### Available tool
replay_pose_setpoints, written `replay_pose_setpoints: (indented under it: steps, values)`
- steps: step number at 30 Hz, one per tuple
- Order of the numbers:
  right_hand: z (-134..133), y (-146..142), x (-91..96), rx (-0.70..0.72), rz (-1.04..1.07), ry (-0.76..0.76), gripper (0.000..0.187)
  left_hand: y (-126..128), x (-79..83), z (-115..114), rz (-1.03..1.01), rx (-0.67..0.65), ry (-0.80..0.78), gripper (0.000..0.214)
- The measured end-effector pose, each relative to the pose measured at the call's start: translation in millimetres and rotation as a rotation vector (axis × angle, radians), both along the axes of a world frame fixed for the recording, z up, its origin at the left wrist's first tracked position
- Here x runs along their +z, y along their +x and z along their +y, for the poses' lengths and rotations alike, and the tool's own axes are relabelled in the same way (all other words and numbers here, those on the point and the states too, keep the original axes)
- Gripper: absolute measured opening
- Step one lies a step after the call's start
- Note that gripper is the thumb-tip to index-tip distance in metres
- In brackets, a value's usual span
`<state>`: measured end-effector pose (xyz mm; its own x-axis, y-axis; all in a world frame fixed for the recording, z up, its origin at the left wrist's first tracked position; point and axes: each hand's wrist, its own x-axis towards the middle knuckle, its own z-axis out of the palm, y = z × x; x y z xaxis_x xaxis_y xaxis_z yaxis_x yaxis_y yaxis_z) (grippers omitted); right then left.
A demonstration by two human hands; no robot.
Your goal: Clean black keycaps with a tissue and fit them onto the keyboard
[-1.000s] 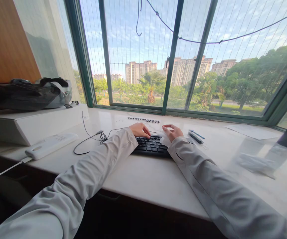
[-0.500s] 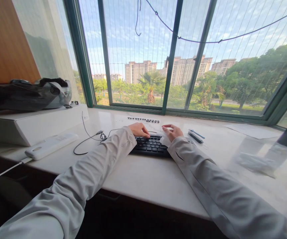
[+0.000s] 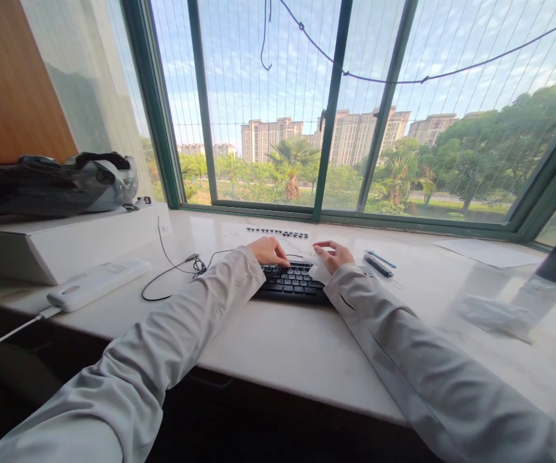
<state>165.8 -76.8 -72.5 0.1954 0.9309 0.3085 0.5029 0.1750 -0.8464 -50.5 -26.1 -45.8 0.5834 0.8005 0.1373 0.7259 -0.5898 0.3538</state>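
A black keyboard (image 3: 293,286) lies on the pale stone-like counter, partly covered by my hands. My left hand (image 3: 269,249) is bent down over its upper left part, the fingers pressed together at the keys; whatever may be between them is hidden. My right hand (image 3: 336,257), above the keyboard's right end, has its fingers curled with a white tissue (image 3: 320,272) held in them and hanging over the keys. Behind the keyboard, small black keycaps (image 3: 278,232) are laid out in a row, a few more in a short second row.
Right of the keyboard lie a dark pen-like tool (image 3: 378,265) and a blue stick (image 3: 381,258). Further right are a clear plastic bag (image 3: 495,315) and a paper sheet (image 3: 488,253). On the left are a black cable (image 3: 155,298), a white power strip (image 3: 98,284) and a white box (image 3: 65,241).
Almost nothing differs. Both hands stay in the same places at the keyboard, and the view has shifted very slightly.
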Motion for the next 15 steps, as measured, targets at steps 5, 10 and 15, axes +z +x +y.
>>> replay_pose_setpoints:
  steps: [5,10,15]
  values:
    - [2.5,0.2,-2.3,-0.014,-0.007,0.016,0.034,0.1,2.1,-2.4,0.013,0.016,-0.029,0.033]
    - [2.8,0.1,-2.7,-0.007,-0.014,0.013,0.033,-0.5,2.6,-3.3,0.015,-0.023,-0.028,0.032]
    - [-1.3,-2.1,-0.4,-0.009,-0.028,0.007,0.030,0.0,0.5,-0.8,0.024,-0.012,-0.013,0.033]
